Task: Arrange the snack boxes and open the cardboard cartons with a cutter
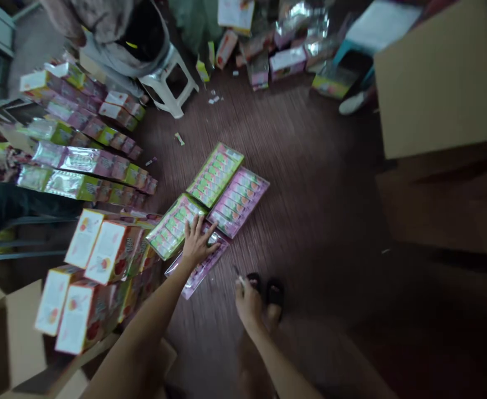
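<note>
My left hand (197, 242) lies with fingers spread on the near end of a group of flat plastic-wrapped packs. Under its fingertips are a green pack (169, 228) and a purple pack (204, 271). Farther off, touching these, lie another green pack (215, 174) and another purple pack (240, 200), each showing a row of small sachets. My right hand (249, 305) hangs above the floor near my feet, closed on a small thin tool (241, 279) with a dark, narrow tip. Its exact kind is too small to make out.
White-and-orange boxes (106, 252) are stacked at the left, with rows of packs (77, 160) beyond. An open carton (25, 332) stands at lower left, a large carton (442, 77) at right. A person sits on a white stool (172, 83). Scraps dot the brown floor (309, 183).
</note>
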The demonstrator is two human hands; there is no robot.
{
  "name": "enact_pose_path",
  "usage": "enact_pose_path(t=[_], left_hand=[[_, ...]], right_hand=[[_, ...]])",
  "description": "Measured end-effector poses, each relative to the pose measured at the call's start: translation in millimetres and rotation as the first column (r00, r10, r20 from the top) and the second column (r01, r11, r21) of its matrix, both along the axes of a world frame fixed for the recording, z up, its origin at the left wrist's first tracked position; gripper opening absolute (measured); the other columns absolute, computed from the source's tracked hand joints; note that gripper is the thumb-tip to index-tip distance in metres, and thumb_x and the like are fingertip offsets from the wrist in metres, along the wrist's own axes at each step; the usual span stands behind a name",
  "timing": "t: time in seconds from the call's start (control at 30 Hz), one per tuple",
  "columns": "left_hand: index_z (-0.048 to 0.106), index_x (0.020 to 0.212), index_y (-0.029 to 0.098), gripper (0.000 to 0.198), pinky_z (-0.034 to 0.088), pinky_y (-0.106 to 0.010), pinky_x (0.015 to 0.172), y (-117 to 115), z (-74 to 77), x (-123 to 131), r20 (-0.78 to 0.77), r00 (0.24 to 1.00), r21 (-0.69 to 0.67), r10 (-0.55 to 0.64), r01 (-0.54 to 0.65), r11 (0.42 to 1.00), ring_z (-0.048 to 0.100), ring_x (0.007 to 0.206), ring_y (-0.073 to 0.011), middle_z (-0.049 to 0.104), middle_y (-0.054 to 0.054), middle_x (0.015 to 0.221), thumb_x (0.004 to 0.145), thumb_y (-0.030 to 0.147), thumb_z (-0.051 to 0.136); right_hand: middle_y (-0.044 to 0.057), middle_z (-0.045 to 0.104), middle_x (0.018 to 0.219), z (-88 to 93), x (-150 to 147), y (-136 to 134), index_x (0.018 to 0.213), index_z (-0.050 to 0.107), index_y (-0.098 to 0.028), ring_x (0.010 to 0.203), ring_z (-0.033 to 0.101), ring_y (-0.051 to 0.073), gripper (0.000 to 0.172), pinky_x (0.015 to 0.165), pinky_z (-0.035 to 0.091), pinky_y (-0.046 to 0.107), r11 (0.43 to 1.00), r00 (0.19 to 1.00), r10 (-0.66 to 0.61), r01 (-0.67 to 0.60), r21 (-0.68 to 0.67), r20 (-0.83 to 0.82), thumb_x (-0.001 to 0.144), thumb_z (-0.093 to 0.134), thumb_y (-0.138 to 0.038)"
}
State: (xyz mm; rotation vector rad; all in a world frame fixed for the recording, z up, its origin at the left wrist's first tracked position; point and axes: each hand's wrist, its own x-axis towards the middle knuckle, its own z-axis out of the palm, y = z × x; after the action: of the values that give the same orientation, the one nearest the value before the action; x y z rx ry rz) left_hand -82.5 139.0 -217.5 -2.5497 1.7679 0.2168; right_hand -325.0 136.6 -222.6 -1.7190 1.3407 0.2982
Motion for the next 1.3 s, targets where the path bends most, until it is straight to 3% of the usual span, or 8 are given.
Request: enact_pose_path(t=[0.1,0.2,0.3,0.37,0.53,0.73,1.03,1.3], left_hand=[[0.039,0.149,0.024,0.077,0.012,-0.058,0.120,6.6,1.6,1.2,-0.061,0.997,-0.083,0.038,-0.043,0.996,0.012,0.150,-0.0349,0.022,-0.017,0.161,0.084,0.062,0.055],[0.029,0.152,0.004,0.092,0.018,-0.053,0.120,14.8,2.4,0.4,-0.047,0.955,-0.165,0.293,-0.297,0.941,0.010,0.150,-0.0350,0.020,-0.024,0.159,0.084,0.063,0.051],[0.022,0.152,-0.002,0.098,0.014,-0.058,0.119,22.0,3.1,-1.7,-0.007,0.788,-0.206,0.615,-0.603,0.771,0.006,0.150,-0.0390,0.018,-0.026,0.159,0.084,0.063,0.050],[0.026,0.152,-0.001,0.094,0.015,-0.058,0.119,25.2,1.7,-2.5,-0.017,0.726,-0.189,0.687,-0.678,0.711,0.009,0.149,-0.0396,0.021,-0.025,0.159,0.085,0.062,0.048],[0.047,0.144,0.007,0.080,0.023,-0.058,0.116,28.1,-6.6,-0.2,-0.075,0.678,-0.097,0.732,-0.735,0.671,0.030,0.143,-0.0401,0.038,-0.021,0.153,0.086,0.063,0.046],[0.051,0.141,0.010,0.079,0.023,-0.057,0.114,30.0,-9.3,6.1,-0.064,0.671,-0.063,0.739,-0.741,0.668,0.036,0.140,-0.0386,0.042,-0.021,0.150,0.085,0.065,0.047],[0.062,0.132,0.013,0.075,0.010,-0.047,0.119,36.2,-11.2,9.9,0.143,0.709,-0.155,0.691,-0.673,0.723,0.041,0.135,-0.0335,0.055,-0.017,0.141,0.080,0.067,0.052],[0.063,0.131,0.018,0.070,0.008,-0.046,0.121,38.5,-9.1,44.2,0.156,0.693,-0.259,0.704,-0.659,0.706,0.040,0.136,-0.0306,0.058,-0.014,0.138,0.080,0.066,0.053]], right_hand=[[0.015,0.069,0.097,26.2,44.5,-95.8,0.103,0.066,-0.013,0.089,0.065,0.024,0.044,0.079,0.045,0.032,0.935,0.965,0.047,0.048,-0.352,0.257,0.101,0.029,-0.037],[0.015,0.067,0.106,42.5,144.1,-176.2,0.104,0.065,-0.012,0.102,0.060,0.023,0.043,0.092,0.044,0.035,0.819,0.842,0.344,-0.053,-0.572,0.415,0.102,0.028,-0.033],[0.016,0.063,0.122,30.0,229.0,-216.6,0.113,0.064,-0.009,0.120,0.052,0.024,0.036,0.107,0.037,0.041,0.669,0.692,0.646,-0.310,-0.675,0.322,0.096,0.033,-0.019],[0.016,0.060,0.129,9.5,253.9,-225.2,0.116,0.063,-0.008,0.127,0.047,0.023,0.040,0.114,0.032,0.043,0.583,0.616,0.745,-0.415,-0.698,0.256,0.089,0.034,-0.010],[0.015,0.054,0.137,-24.0,242.8,-221.8,0.119,0.061,-0.009,0.137,0.038,0.022,0.043,0.120,0.024,0.042,0.513,0.578,0.788,-0.431,-0.743,0.209,0.086,0.033,-0.010],[0.014,0.056,0.134,-18.7,244.3,-220.2,0.113,0.059,-0.013,0.136,0.039,0.021,0.034,0.116,0.031,0.046,0.463,0.541,0.814,-0.385,-0.798,0.211,0.089,0.034,-0.012],[0.015,0.056,0.131,-20.3,253.5,-237.5,0.112,0.058,-0.014,0.134,0.038,0.027,0.034,0.110,0.034,0.053,0.431,0.496,0.846,-0.421,-0.798,0.195,0.088,0.035,-0.011],[0.016,0.060,0.124,-23.2,263.3,-238.0,0.120,0.053,-0.019,0.121,0.051,0.034,0.040,0.097,0.042,0.056,0.350,0.490,0.862,-0.392,-0.851,0.129,0.084,0.039,-0.009]])
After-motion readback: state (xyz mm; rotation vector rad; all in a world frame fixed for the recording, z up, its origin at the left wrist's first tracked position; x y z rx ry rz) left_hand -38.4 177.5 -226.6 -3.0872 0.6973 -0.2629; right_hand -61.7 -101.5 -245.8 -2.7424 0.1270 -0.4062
